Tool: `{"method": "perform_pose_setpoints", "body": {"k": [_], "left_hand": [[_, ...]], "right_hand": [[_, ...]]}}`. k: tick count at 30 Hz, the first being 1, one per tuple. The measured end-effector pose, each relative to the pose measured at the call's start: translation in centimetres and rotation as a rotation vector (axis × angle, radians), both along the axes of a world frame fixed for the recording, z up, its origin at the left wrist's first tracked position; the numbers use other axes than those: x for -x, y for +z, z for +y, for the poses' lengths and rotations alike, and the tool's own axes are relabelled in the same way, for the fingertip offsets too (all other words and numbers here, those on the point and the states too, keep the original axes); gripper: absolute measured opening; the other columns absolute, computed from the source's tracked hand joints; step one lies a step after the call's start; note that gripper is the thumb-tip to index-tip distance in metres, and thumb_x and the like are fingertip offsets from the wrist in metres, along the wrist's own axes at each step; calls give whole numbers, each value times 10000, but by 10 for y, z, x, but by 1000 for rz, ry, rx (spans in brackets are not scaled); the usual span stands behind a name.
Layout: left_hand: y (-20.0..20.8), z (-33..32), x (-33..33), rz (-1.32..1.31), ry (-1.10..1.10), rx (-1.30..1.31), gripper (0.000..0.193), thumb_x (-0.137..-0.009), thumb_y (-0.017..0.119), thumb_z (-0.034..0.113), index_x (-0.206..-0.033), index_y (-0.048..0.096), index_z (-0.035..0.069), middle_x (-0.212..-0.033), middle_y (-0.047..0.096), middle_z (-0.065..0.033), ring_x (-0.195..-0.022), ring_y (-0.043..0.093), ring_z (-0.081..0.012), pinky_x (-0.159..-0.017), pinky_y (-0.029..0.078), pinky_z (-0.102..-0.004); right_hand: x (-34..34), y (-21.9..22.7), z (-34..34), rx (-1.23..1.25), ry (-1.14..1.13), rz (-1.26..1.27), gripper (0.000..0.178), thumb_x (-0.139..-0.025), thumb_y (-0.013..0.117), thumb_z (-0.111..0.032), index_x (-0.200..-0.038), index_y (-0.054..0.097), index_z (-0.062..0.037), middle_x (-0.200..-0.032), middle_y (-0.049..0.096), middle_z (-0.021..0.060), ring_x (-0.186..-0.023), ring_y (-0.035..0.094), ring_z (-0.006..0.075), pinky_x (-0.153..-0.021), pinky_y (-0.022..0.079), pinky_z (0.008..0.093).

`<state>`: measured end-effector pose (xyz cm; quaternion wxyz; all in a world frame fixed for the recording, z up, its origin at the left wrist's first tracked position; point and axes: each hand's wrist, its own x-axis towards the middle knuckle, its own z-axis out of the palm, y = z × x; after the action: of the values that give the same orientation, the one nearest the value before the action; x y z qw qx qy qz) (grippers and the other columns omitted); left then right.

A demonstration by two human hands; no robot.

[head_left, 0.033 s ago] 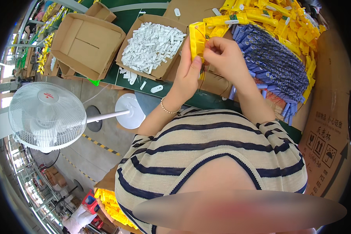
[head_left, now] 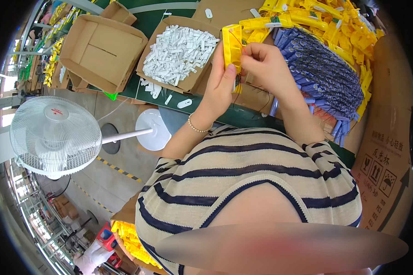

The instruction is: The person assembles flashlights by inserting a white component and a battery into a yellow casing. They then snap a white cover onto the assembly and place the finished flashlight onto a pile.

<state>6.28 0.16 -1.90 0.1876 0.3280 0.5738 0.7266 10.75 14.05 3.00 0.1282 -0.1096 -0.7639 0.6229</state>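
Observation:
My left hand (head_left: 221,87) holds a yellow plastic housing (head_left: 232,41) upright, with its thumb on the lower front and its fingers behind. The open, ribbed side of the housing faces me. At its right edge, my right hand (head_left: 267,68) pinches a thin wire between thumb and forefinger; the fingertips partly hide it. More thin wires trail below the hands. Just right of the right hand lies a thick pile of blue-wrapped cylindrical cells (head_left: 316,68) with dark leads. More yellow housings (head_left: 326,34) are heaped behind the cells.
A cardboard tray (head_left: 190,87) of small white plastic parts (head_left: 179,55) stands left of my hands. Further left is another cardboard tray (head_left: 96,50). Loose white pieces (head_left: 184,104) lie at the green table's edge. A white fan (head_left: 57,133) stands left; a tall carton (head_left: 383,151) is at right.
Both hands stay in nearly the same place around the yellow housing. The right fingers shift very slightly, and the thin wires below the hands hang differently.

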Motion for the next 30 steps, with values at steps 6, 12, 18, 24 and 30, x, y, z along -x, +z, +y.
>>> {"method": "perform_pose_setpoints", "body": {"k": [6, 12, 18, 24, 30], "left_hand": [[2, 2, 4, -279, -62, -100, 522, -976, 345, 216, -1445, 155, 88, -1232, 473, -100, -942, 544, -173, -796, 486, -321], [0, 3, 6, -318, -81, -111, 529, -975, 355, 222, -1450, 156, 102, -1266, 462, -99, -1012, 535, -173, -827, 480, -315], [0, 6, 4, -219, -12, -123, 540, -968, 366, 171, -1446, 142, 55, -1316, 417, -93, -1083, 485, -144, -865, 441, -281], [2, 8, 2, -93, 46, -132, 538, -958, 379, 125, -1436, 153, 26, -1277, 417, -80, -1000, 473, -115, -867, 417, -257], [4, 6, -1, -102, 43, -122, 510, -972, 339, 153, -1433, 160, 26, -1270, 422, -82, -998, 474, -117, -871, 413, -255]], "right_hand": [[3, -7, 9, 335, 120, -32, 167, -809, 556, -148, -805, 610, 10, -690, 583, 12, -638, 536, 71, -550, 414, 195], [-1, -2, 7, 272, 187, -136, 170, -787, 587, -146, -787, 599, 23, -669, 564, 3, -598, 537, 70, -538, 429, 223], [-1, -6, 2, -405, -69, 7, 131, -770, 623, -92, -794, 588, 32, -675, 592, 45, -589, 543, 78, -529, 424, 221], [1, -7, -3, -404, -128, 97, 143, -750, 617, -104, -810, 599, 25, -624, 594, 99, -519, 603, 143, -504, 470, 256], [-1, -8, -2, -5, -38, 34, 134, -801, 613, -60, -895, 623, 35, -723, 633, 36, -612, 563, 52, -569, 453, 193]]}}
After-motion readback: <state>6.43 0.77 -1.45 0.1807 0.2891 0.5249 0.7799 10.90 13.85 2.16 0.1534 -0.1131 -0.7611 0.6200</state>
